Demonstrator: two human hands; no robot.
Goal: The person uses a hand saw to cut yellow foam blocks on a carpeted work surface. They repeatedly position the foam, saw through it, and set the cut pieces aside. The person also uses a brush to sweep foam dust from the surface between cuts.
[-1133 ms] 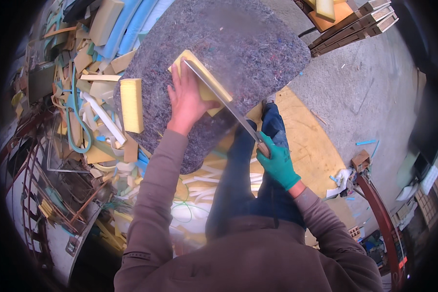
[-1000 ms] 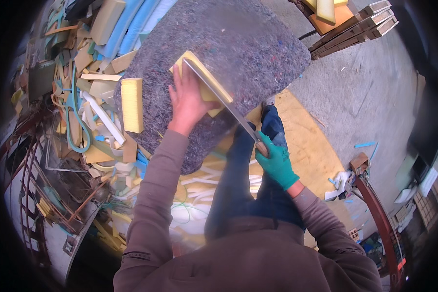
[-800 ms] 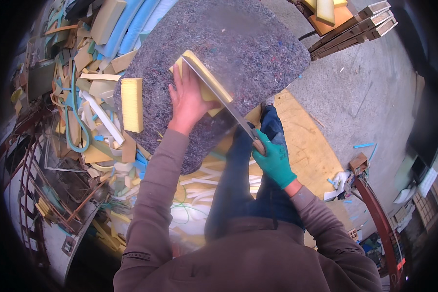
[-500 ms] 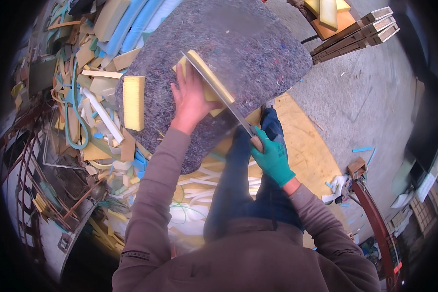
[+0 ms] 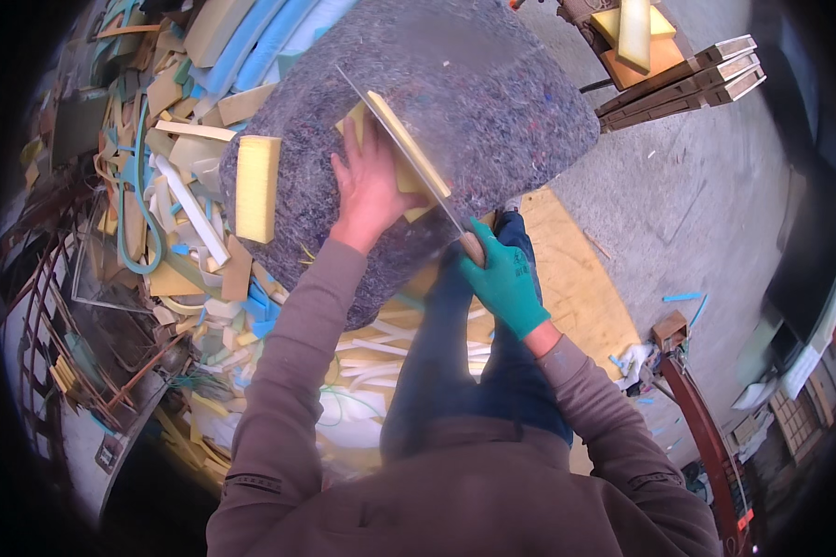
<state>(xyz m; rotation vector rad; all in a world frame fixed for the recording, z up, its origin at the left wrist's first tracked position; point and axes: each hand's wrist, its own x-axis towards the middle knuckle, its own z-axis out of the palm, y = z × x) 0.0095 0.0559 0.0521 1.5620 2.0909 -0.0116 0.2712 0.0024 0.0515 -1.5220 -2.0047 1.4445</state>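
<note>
At the far left, a heap of tan, white and blue foam offcuts (image 5: 163,93) crowds the mottled grey-purple fibrous worktop (image 5: 520,121). On its left part lies a pale yellow rectangular foam block (image 5: 256,188), long axis pointing away from the person, well apart from the hands. To its right, the bare left hand (image 5: 370,190) rests flat, fingers spread and unclenched, on a second yellow foam piece (image 5: 412,146), whose long axis slants from far left to near right. Along that slant runs a long thin steel-bladed knife (image 5: 426,182), nearly parallel to the piece's right edge, with a narrow yellow strip showing beyond the blade; how deep the blade sits cannot be told. The left hand is nearer the foam; the green-gloved right hand (image 5: 509,286) grips the brown handle (image 5: 474,249) at the near end, just off the worktop's edge.
</note>
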